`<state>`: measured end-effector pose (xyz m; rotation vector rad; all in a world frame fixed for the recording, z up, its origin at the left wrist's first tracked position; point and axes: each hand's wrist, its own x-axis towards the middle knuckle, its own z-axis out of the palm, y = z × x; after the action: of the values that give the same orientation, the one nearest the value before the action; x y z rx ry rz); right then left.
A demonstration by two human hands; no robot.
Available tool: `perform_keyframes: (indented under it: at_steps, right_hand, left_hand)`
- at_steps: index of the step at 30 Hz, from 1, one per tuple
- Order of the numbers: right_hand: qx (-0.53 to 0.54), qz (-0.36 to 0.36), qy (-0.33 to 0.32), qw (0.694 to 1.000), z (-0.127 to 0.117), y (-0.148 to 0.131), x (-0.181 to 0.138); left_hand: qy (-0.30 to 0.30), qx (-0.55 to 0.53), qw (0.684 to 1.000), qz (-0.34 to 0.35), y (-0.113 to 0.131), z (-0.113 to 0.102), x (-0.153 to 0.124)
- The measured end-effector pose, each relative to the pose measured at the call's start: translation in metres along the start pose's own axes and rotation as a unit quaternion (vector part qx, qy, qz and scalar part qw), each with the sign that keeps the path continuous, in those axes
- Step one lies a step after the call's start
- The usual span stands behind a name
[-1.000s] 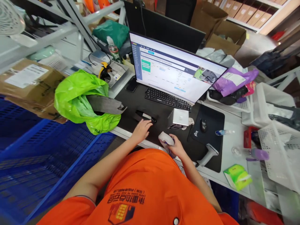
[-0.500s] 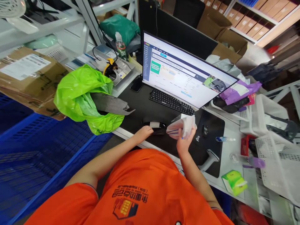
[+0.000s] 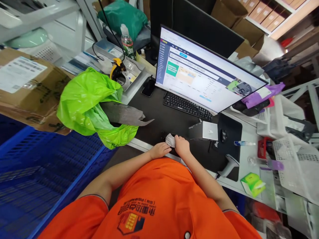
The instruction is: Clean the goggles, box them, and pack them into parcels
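Observation:
My left hand (image 3: 160, 150) rests near the front edge of the desk, its fingers curled against a small crumpled pale grey wrap (image 3: 170, 140). My right hand (image 3: 182, 146) is closed on the other side of that wrap. A little of a black item (image 3: 163, 134) shows just behind the left fingers; my hands and the wrap hide most of it. Beyond the right hand, a small box (image 3: 209, 130) with a white face and dark sides stands on the black desk mat (image 3: 147, 131).
A bright green plastic bag (image 3: 84, 99) with a grey piece sticking out lies left. Behind are a monitor (image 3: 206, 69) and keyboard (image 3: 186, 105). A mouse (image 3: 223, 135) and scanner (image 3: 228, 166) lie right. A blue crate (image 3: 57, 172) stands lower left, white baskets (image 3: 289, 156) at right.
My right hand has let go of the striped white packaging, no longer visible, and moved left to the wrap by my left hand. The box now shows fully on the desk.

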<state>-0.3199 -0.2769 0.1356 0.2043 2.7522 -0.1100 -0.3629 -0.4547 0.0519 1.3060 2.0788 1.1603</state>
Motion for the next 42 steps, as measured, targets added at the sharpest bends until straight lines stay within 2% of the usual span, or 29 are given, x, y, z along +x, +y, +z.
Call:
perform_keyframes:
  at_steps: [3, 7, 11, 14, 17, 20, 22, 25, 28, 32, 34, 38, 40, 42]
  right_hand:
    - [0.0, 0.03, -0.009, 1.0, 0.007, -0.017, -0.004]
    - [0.029, 0.021, -0.015, 0.999, 0.016, -0.025, -0.003]
    - [0.097, -0.02, -0.023, 0.995, 0.016, -0.005, -0.011]
    - [0.243, -0.05, -0.009, 0.969, 0.019, 0.016, -0.032]
    - [0.356, -0.025, 0.036, 0.934, 0.025, 0.033, -0.06]
    - [0.381, -0.01, 0.078, 0.921, 0.033, 0.048, -0.086]
    - [0.383, -0.023, 0.085, 0.92, 0.036, 0.058, -0.097]
    - [0.369, -0.083, 0.06, 0.924, 0.038, 0.069, -0.098]
    - [0.322, -0.152, 0.014, 0.934, 0.035, 0.072, -0.083]
    - [0.245, -0.191, -0.02, 0.95, 0.025, 0.064, -0.053]
    - [0.217, -0.201, -0.01, 0.955, 0.02, 0.057, -0.039]
    - [0.17, -0.212, 0.017, 0.962, 0.011, 0.044, -0.023]
    - [0.137, -0.222, 0.017, 0.965, 0.008, 0.043, -0.022]
    - [0.106, -0.24, 0.024, 0.965, 0.007, 0.047, -0.026]
  left_hand:
    - [0.013, 0.014, 1.0, -0.005, -0.005, 0.004, -0.005]
    - [0.045, 0.053, 0.997, -0.029, -0.011, 0.007, -0.011]
    - [0.055, 0.093, 0.993, -0.039, -0.013, 0.008, -0.01]
    - [0.039, 0.146, 0.988, -0.029, -0.013, 0.009, -0.007]
    - [0.03, 0.19, 0.981, -0.023, -0.012, 0.007, -0.002]
    - [0.016, 0.219, 0.975, -0.028, -0.005, 0.002, 0.003]
    - [-0.005, 0.238, 0.971, -0.029, 0.002, -0.002, 0.007]
    - [-0.028, 0.252, 0.967, -0.035, 0.015, -0.006, 0.011]
    - [-0.031, 0.247, 0.967, -0.054, 0.022, -0.004, 0.014]
    - [-0.016, 0.213, 0.975, -0.065, 0.019, 0.0, 0.008]
    - [0.006, 0.175, 0.983, -0.059, 0.012, 0.003, -0.001]
    - [0.092, 0.105, 0.988, -0.062, -0.001, 0.01, -0.021]
    - [0.136, 0.068, 0.984, -0.097, -0.007, 0.014, -0.026]
    - [0.154, 0.011, 0.976, -0.151, -0.013, 0.014, -0.025]
